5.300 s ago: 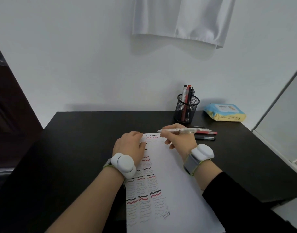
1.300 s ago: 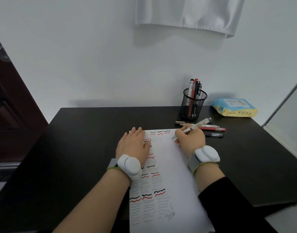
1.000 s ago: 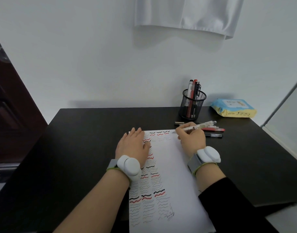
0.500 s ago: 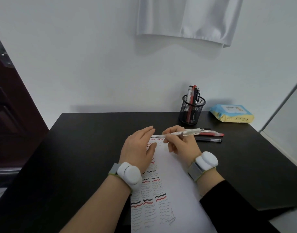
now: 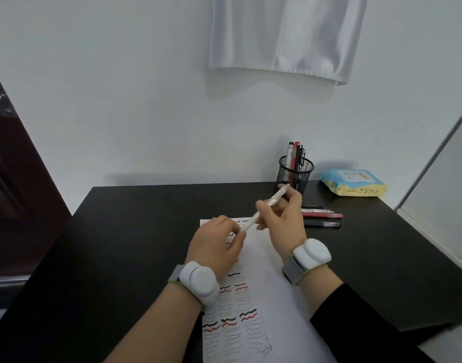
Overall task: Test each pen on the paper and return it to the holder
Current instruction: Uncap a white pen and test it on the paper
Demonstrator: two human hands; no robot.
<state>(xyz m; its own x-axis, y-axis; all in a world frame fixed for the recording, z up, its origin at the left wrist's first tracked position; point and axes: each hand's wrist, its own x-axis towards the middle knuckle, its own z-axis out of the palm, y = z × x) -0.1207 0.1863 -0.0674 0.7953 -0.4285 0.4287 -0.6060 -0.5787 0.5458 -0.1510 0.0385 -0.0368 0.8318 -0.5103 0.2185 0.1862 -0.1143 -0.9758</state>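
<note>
Two hands, one pen: both hands held the clear white pen [image 5: 261, 214] above the far end of the paper [image 5: 271, 284].
Right hand [image 5: 282, 224]: fingers curled round the barrel's upper half.
Left hand [image 5: 216, 244]: fingertips pinched the lower tip end.
Long axis: slanted, low at the left hand and rising away to the right, toward the holder [image 5: 295, 175].
Nearer hand: the right one, with the holder just beyond it.
Loose pens [image 5: 321, 217]: on the desk [image 5: 135, 231], right of the paper.
Writing: print on the blue-yellow packet [image 5: 354, 182] too small to read; paper bore only wavy strokes.
</note>
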